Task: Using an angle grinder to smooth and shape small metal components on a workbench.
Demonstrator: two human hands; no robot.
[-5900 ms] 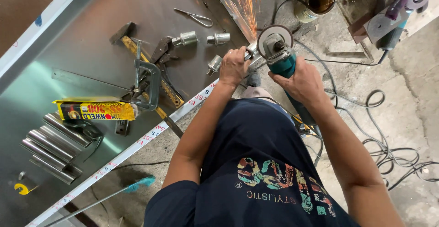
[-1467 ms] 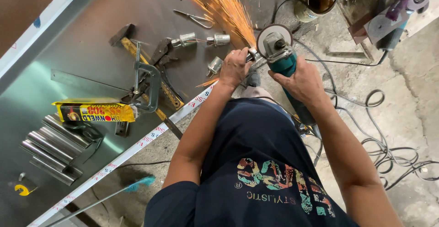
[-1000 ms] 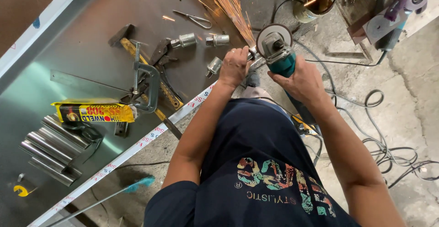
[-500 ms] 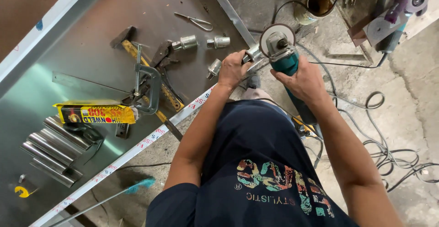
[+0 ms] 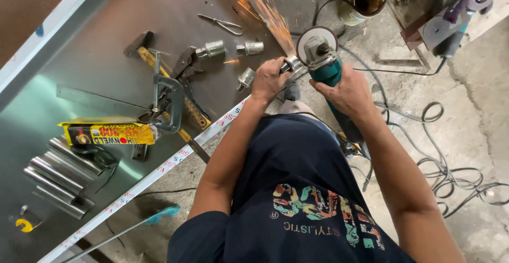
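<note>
Steadying for grinding, a small silver metal fitting (image 5: pixel 291 64) is clenched by the left hand (image 5: pixel 269 80); at its 3 o'clock, the teal angle grinder (image 5: pixel 324 67) is grasped by the right hand (image 5: pixel 347 89), sparks (image 5: pixel 260 3) being thrown toward 11 o'clock over the grey steel counter (image 5: pixel 106 24).

Angle grinder (image 5: pixel 326 64): teal body, grey gear head, round guard and disc facing up toward the camera, black cord trailing off behind it. It is sitting tilted at the worktop (image 5: pixel 106 40) edge, gripped around the body by the right hand (image 5: pixel 344 90). Small steel tube fitting (image 5: pixel 290 64): short, shiny cylinder, pinched in the left hand (image 5: pixel 270 80), pressing against the disc edge. Orange sparks (image 5: pixel 260 3) are spraying up and away over the worktop.
</note>
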